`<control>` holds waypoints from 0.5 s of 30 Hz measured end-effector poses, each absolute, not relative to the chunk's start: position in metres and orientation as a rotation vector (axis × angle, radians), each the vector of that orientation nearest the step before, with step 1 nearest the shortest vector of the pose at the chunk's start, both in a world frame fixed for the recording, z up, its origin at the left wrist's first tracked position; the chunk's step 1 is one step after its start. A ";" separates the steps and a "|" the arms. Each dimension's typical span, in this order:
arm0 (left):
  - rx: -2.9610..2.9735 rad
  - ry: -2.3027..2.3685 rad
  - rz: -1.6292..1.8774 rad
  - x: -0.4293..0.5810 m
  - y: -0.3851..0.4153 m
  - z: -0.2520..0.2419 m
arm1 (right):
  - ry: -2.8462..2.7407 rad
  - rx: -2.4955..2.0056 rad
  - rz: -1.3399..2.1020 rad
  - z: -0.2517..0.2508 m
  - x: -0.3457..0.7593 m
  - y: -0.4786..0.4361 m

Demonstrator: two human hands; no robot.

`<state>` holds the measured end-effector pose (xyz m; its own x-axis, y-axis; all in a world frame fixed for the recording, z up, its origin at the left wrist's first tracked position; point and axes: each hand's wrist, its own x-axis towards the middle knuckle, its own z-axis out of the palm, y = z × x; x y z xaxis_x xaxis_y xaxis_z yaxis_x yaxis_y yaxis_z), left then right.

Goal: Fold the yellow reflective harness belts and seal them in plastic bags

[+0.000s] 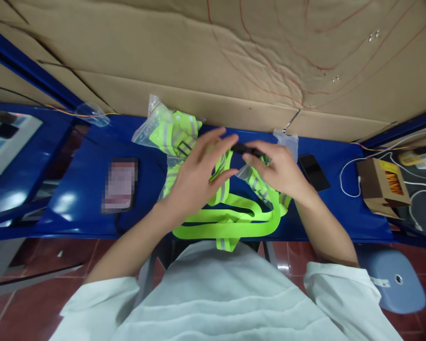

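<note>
Bright green strapping [230, 229] with grey reflective stripes lies looped along the front edge of the blue table [88, 189]. Above it, my right hand [275, 163] is closed around a black buckle-like piece [246, 149]. My left hand [204, 173] has its fingers spread beside the green strap, just left of that black piece; its palm side is partly hidden. Clear bags with folded green reflective straps [175, 132] sit behind and under my left hand. Another bagged green bundle [259, 184] rests beneath my right hand.
A phone-like device [119, 185] lies at left, and a dark phone [314, 172] at right. Farther right stand an open cardboard box [383, 187] and white cables. A cardboard wall [199, 57] rises behind the table. A blue-grey stool [394, 279] is at lower right.
</note>
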<state>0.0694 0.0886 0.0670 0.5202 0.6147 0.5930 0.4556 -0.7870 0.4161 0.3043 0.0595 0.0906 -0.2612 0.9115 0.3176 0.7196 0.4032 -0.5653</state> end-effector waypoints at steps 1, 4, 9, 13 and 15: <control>2.506 0.946 1.154 0.069 0.090 0.070 | -1.974 -1.392 0.393 0.092 0.305 0.061; 2.363 0.957 1.116 0.069 0.092 0.079 | -1.813 -1.351 0.345 0.094 0.303 0.065; 2.328 0.803 0.921 0.085 0.086 0.088 | -1.679 -1.271 0.524 0.092 0.284 0.064; 2.288 0.680 0.907 0.099 0.088 0.087 | -1.800 -1.225 0.818 0.103 0.276 0.058; 2.195 0.661 0.982 0.102 0.093 0.085 | -1.871 -1.201 0.852 0.111 0.279 0.056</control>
